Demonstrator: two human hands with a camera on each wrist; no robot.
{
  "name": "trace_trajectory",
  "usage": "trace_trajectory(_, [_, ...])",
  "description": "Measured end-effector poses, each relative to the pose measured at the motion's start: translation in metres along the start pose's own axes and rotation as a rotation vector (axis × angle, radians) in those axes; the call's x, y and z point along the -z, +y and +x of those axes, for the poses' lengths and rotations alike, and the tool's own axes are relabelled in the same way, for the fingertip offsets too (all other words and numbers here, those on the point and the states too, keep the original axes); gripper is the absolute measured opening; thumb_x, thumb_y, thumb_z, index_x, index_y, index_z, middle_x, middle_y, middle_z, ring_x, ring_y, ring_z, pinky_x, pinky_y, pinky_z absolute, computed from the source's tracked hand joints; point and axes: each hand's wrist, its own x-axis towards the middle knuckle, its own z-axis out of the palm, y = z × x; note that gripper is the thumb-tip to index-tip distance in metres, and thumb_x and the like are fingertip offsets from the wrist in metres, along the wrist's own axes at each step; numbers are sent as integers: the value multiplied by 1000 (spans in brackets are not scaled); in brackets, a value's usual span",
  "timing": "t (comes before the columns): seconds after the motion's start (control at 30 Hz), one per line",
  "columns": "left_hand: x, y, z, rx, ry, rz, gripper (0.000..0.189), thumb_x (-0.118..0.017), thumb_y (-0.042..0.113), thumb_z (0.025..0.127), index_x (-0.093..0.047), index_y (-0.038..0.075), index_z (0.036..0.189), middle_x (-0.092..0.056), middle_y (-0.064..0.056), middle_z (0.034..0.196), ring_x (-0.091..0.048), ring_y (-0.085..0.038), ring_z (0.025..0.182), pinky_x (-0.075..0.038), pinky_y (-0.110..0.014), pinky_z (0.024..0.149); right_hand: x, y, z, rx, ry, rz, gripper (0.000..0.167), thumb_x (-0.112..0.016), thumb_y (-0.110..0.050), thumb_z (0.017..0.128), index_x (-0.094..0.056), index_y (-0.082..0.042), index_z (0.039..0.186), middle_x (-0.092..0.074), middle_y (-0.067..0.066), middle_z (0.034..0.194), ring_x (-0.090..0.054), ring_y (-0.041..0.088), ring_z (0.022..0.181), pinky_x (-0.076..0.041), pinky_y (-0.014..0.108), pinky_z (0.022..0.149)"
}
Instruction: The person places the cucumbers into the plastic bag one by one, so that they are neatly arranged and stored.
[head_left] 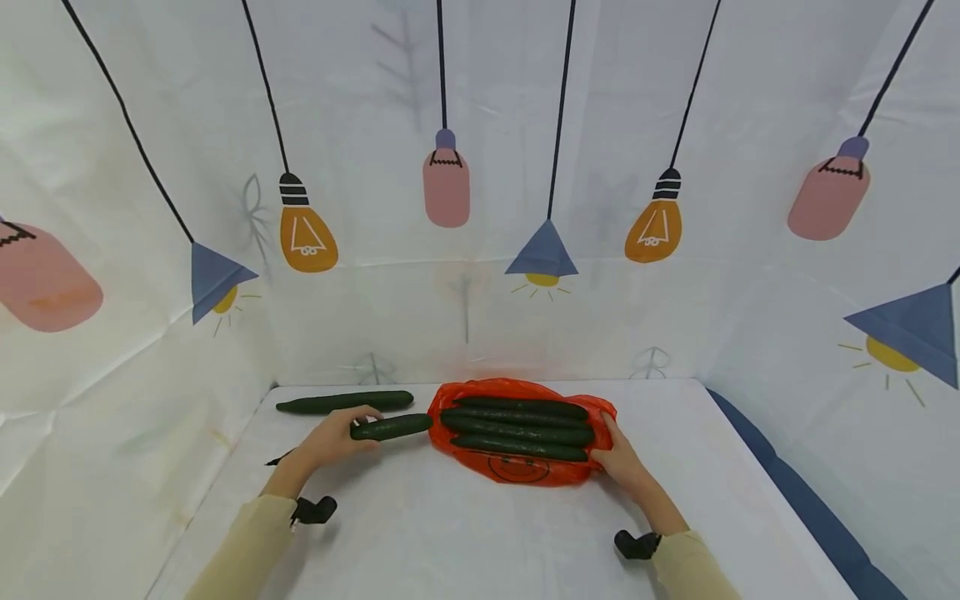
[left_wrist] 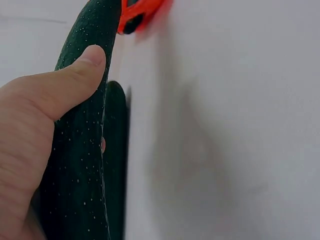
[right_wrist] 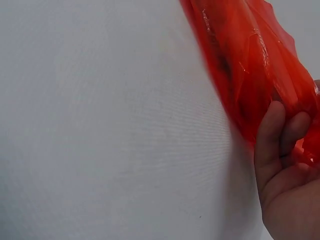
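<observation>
My left hand (head_left: 335, 437) grips a dark green cucumber (head_left: 393, 427), its far end right at the left edge of a red plastic bag (head_left: 517, 475). The thumb lies along the cucumber's side in the left wrist view, and the skin there shows pale specks. Several cucumbers (head_left: 517, 434) lie side by side on the spread bag, which has a smiling face printed on its near side. With curled fingers my right hand (head_left: 622, 463) holds the bag's right edge; part of that hand is cut off in the right wrist view (right_wrist: 292, 185).
Another cucumber (head_left: 345, 402) lies at the back left of the white table (head_left: 465, 542), behind my left hand. A white cloth wall (head_left: 480, 325) printed with hanging lamps encloses the back and sides. Something dark blue (head_left: 795, 500) runs along the table's right edge.
</observation>
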Motion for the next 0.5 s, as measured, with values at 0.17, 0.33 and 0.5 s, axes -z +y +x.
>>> trace_trajectory(0.17, [2,15,11,-48,11,0,40,-83,23,78,-65,27,114,-62,4,97,-56,-14,83,-47,-37,72,0,-4,1,4,-20,14,88,-50,7,86,-3,-12,157,-19,22,143,-27,42,122,-45,35,68])
trace_trajectory(0.33, [1,24,20,-51,-5,-7,41,-85,24,76,-66,30,113,-61,7,93,-55,-14,81,-46,-36,73,1,-6,3,20,-35,25,88,-50,6,86,-1,-12,157,-18,22,145,-26,41,123,-44,33,70])
trace_trajectory(0.5, [-2,28,30,-51,-28,-2,41,-84,25,77,-66,30,114,-61,8,94,-55,-12,82,-46,-35,73,1,-7,5,29,-36,33,87,-49,8,85,-2,-9,156,-19,22,144,-32,41,119,-44,33,67])
